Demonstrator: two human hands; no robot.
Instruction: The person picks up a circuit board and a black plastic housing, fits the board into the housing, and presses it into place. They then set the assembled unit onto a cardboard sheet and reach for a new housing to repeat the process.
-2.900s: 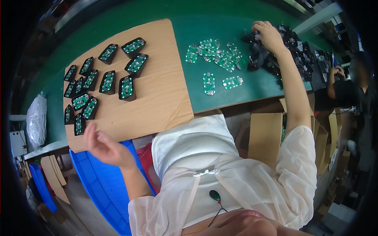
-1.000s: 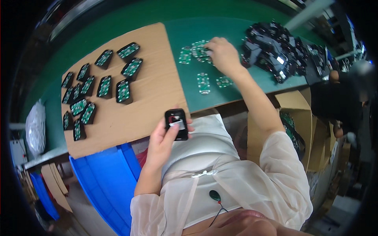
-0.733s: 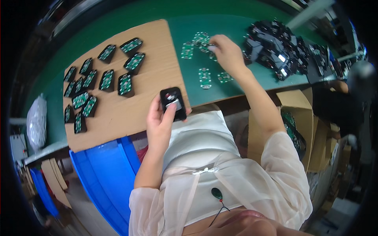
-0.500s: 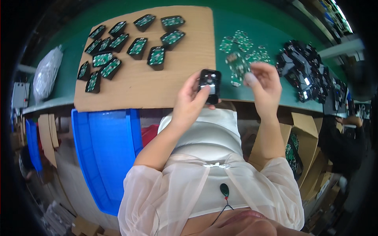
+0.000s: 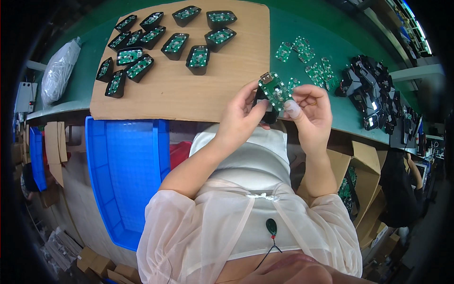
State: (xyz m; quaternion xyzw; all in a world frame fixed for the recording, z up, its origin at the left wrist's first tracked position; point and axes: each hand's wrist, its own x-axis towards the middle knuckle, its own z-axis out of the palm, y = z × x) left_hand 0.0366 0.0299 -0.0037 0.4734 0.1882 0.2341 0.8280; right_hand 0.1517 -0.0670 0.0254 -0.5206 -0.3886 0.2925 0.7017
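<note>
My left hand (image 5: 243, 113) is closed around a black plastic housing (image 5: 270, 115) near the front edge of the table. Pinched between thumb and fingers of my right hand (image 5: 312, 113) is a green circuit board (image 5: 275, 90), tilted above the housing and hiding much of it. A pale cover wraps my right thumb tip. Whether board and housing touch, I cannot tell. Behind my right hand lie several loose circuit boards (image 5: 302, 47) on the green table. Several black housings with boards in them (image 5: 197, 57) stand on the cardboard sheet to the left.
A heap of black housings (image 5: 369, 92) lies at the table's right. The cardboard sheet (image 5: 227, 90) covers the middle. A white plastic bag (image 5: 60, 71) sits far left. Below the table edge are a blue bin (image 5: 125, 184) and a cardboard box (image 5: 366, 156). Another person (image 5: 402, 189) is at the right.
My right hand has brought the circuit board left and over the housing. My left hand has shifted slightly right with the housing. The whole view has moved a little.
</note>
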